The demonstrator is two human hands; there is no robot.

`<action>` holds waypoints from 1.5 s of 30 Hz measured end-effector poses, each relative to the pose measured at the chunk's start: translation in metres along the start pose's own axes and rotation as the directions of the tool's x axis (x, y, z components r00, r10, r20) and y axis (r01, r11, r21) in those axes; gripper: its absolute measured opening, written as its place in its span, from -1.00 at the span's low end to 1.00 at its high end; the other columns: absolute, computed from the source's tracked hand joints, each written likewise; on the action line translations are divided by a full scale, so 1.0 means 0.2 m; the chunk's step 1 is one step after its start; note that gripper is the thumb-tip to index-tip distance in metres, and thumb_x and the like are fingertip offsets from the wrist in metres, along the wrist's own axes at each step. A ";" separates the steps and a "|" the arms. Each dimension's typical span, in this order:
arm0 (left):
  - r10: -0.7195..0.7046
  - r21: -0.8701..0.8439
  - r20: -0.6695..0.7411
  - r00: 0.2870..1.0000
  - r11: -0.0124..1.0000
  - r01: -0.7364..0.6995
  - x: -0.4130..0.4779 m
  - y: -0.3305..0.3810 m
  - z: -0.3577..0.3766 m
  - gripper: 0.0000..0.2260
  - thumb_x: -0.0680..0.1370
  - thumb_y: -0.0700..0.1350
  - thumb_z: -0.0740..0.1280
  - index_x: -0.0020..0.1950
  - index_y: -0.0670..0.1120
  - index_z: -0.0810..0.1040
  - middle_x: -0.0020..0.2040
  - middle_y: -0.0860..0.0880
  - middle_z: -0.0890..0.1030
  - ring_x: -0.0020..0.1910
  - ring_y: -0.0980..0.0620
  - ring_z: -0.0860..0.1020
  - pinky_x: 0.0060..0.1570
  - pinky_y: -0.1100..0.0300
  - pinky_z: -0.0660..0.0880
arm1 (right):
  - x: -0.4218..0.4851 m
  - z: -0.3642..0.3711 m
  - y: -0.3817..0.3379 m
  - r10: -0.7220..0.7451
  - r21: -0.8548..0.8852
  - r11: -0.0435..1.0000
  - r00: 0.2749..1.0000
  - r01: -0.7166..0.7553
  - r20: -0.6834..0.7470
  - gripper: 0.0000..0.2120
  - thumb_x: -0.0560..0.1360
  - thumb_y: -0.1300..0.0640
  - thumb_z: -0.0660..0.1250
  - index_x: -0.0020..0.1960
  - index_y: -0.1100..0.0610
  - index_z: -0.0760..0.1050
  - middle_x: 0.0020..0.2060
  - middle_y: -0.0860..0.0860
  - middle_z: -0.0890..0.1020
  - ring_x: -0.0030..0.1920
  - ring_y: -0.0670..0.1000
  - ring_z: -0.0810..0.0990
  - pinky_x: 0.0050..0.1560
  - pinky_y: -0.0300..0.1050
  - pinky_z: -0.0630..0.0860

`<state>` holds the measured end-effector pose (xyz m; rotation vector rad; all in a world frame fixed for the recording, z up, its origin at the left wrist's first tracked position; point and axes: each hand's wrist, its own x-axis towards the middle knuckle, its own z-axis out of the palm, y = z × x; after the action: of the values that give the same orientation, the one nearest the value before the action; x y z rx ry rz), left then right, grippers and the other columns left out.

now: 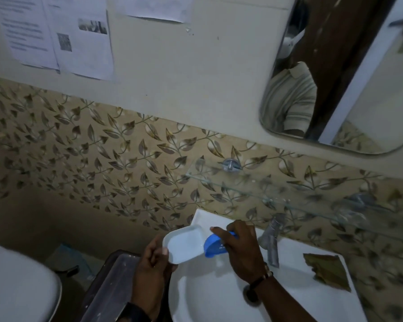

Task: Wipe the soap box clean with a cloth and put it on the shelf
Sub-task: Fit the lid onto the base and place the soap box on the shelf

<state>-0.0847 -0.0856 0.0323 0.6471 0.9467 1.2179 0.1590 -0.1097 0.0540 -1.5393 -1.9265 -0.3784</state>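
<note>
Over the washbasin's back-left corner, the left hand grips the white soap-box tray while the right hand clasps its blue lid. No wiping is under way; the brownish cloth lies on the basin's right rim, so fetching it likely comes next. The glass shelf sits above the tap, under the mirror.

Our right hand covers much of the blue piece, so we cannot tell its shape. The wall papers are too blurred to read, and the toilet runs off the edge.
</note>
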 end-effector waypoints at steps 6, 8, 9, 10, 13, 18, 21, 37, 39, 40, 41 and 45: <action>0.010 0.130 0.199 0.980 0.991 -0.037 -0.05 -0.07 0.15 -0.66 0.61 -0.21 0.34 0.27 0.18 0.53 0.07 0.02 0.70 0.06 -0.05 0.67 -0.14 0.09 0.67 | 0.01 -0.12 -0.19 0.024 -0.069 0.997 0.997 -0.019 0.077 -0.70 0.57 0.08 0.25 0.27 -0.13 0.50 0.00 -0.02 0.48 -0.05 0.03 0.47 -0.15 0.00 0.37; 0.006 0.159 0.266 0.964 0.986 -0.050 -0.10 -0.09 0.19 -0.66 0.61 -0.19 0.34 0.26 0.21 0.56 0.12 -0.05 0.65 0.05 -0.06 0.69 -0.09 0.04 0.66 | 0.01 -0.15 -0.23 0.082 -0.090 0.993 0.994 -0.075 0.075 -0.75 0.57 0.05 0.26 0.22 -0.15 0.50 0.00 -0.05 0.44 -0.03 0.01 0.45 -0.13 0.00 0.37; 0.007 0.166 0.293 0.956 0.984 -0.058 -0.12 -0.10 0.21 -0.67 0.61 -0.18 0.34 0.28 0.19 0.57 0.12 -0.08 0.64 0.04 -0.05 0.69 -0.09 0.05 0.66 | 0.01 -0.16 -0.24 0.112 -0.086 0.991 0.991 -0.106 0.067 -0.78 0.58 0.03 0.24 0.19 -0.15 0.50 0.01 -0.06 0.43 -0.02 0.01 0.45 -0.11 0.01 0.39; 0.011 0.171 0.313 0.950 0.983 -0.067 -0.13 -0.11 0.22 -0.68 0.61 -0.18 0.33 0.28 0.16 0.58 0.12 -0.09 0.64 0.02 -0.02 0.70 -0.10 0.08 0.66 | 0.00 -0.18 -0.24 0.140 -0.070 0.988 0.988 -0.136 0.060 -0.79 0.59 0.01 0.21 0.18 -0.15 0.51 0.02 -0.06 0.44 0.01 0.01 0.46 -0.09 0.04 0.41; 0.029 0.180 0.380 0.925 0.978 -0.104 -0.18 -0.10 0.26 -0.71 0.61 -0.18 0.33 0.26 0.11 0.62 0.15 0.00 0.69 0.03 0.02 0.69 -0.12 0.15 0.65 | -0.04 -0.23 -0.23 0.233 -0.005 0.972 0.969 -0.233 0.077 -0.79 0.61 -0.02 0.18 0.17 -0.14 0.54 0.11 -0.04 0.47 0.12 0.01 0.46 0.02 0.13 0.46; 0.032 0.193 0.452 0.891 0.972 -0.133 -0.21 -0.09 0.29 -0.72 0.59 -0.12 0.34 0.24 0.16 0.65 0.21 0.06 0.66 0.10 -0.06 0.67 0.00 0.02 0.66 | -0.07 -0.32 -0.20 0.319 0.077 0.940 0.935 -0.333 0.154 -0.74 0.64 -0.01 0.17 0.19 -0.09 0.61 0.15 -0.08 0.58 0.16 -0.04 0.53 0.11 0.13 0.50; 0.010 0.180 0.486 0.874 0.977 -0.112 -0.23 -0.08 0.32 -0.72 0.59 -0.09 0.33 0.21 0.21 0.66 0.19 0.13 0.68 0.13 0.04 0.67 -0.04 0.11 0.65 | -0.06 -0.36 -0.22 0.317 0.094 0.940 0.940 -0.329 0.125 -0.75 0.64 0.05 0.20 0.17 -0.03 0.64 0.04 -0.10 0.66 0.07 -0.06 0.58 0.08 0.08 0.53; 0.235 0.210 0.654 0.719 0.857 -0.471 -0.16 0.07 0.44 -0.54 0.50 -0.03 0.48 0.37 0.21 0.50 0.33 0.19 0.57 0.30 0.14 0.55 0.15 0.25 0.56 | -0.03 -0.62 -0.22 0.253 0.152 0.957 0.967 -0.246 -0.027 -0.54 0.61 -0.15 0.25 0.45 0.00 0.39 0.28 -0.03 0.49 0.30 -0.07 0.46 0.27 -0.21 0.44; 0.268 0.170 0.653 0.709 0.860 -0.482 -0.15 0.12 0.46 -0.54 0.48 0.01 0.47 0.37 0.20 0.50 0.34 0.15 0.57 0.32 0.12 0.54 0.13 0.27 0.56 | -0.03 -0.68 -0.19 0.309 0.231 0.925 0.951 -0.301 0.003 -0.42 0.58 -0.24 0.25 0.52 -0.03 0.30 0.34 -0.08 0.44 0.35 -0.10 0.44 0.30 -0.27 0.42; 0.284 0.150 0.658 0.697 0.858 -0.491 -0.16 0.14 0.47 -0.54 0.49 0.01 0.46 0.38 0.18 0.50 0.35 0.13 0.57 0.32 0.11 0.54 0.13 0.28 0.55 | -0.03 -0.69 -0.19 0.355 0.295 0.891 0.934 -0.345 0.019 -0.38 0.56 -0.30 0.22 0.54 -0.05 0.26 0.36 -0.12 0.43 0.35 -0.11 0.45 0.30 -0.26 0.45; 0.299 0.133 0.669 0.681 0.853 -0.505 -0.16 0.15 0.48 -0.55 0.50 -0.01 0.46 0.38 0.16 0.50 0.35 0.12 0.57 0.34 0.10 0.53 0.13 0.30 0.54 | -0.04 -0.71 -0.19 0.410 0.376 0.836 0.910 -0.399 0.052 -0.34 0.54 -0.36 0.19 0.55 -0.10 0.24 0.37 -0.17 0.43 0.35 -0.11 0.48 0.27 -0.19 0.51; 0.304 0.100 0.720 0.624 0.844 -0.526 -0.18 0.18 0.51 -0.56 0.55 -0.02 0.39 0.43 0.12 0.45 0.40 0.06 0.52 0.39 0.04 0.48 0.22 0.29 0.49 | -0.06 -0.72 -0.25 0.561 0.688 0.508 0.805 -0.518 0.191 -0.32 0.43 -0.51 0.16 0.48 -0.27 0.29 0.31 -0.18 0.48 0.05 0.06 0.69 -0.21 0.09 0.71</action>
<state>-0.0142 -0.1049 0.1210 1.5264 0.3354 1.0940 0.1562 -0.2165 0.1638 -1.4303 -1.1755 0.5649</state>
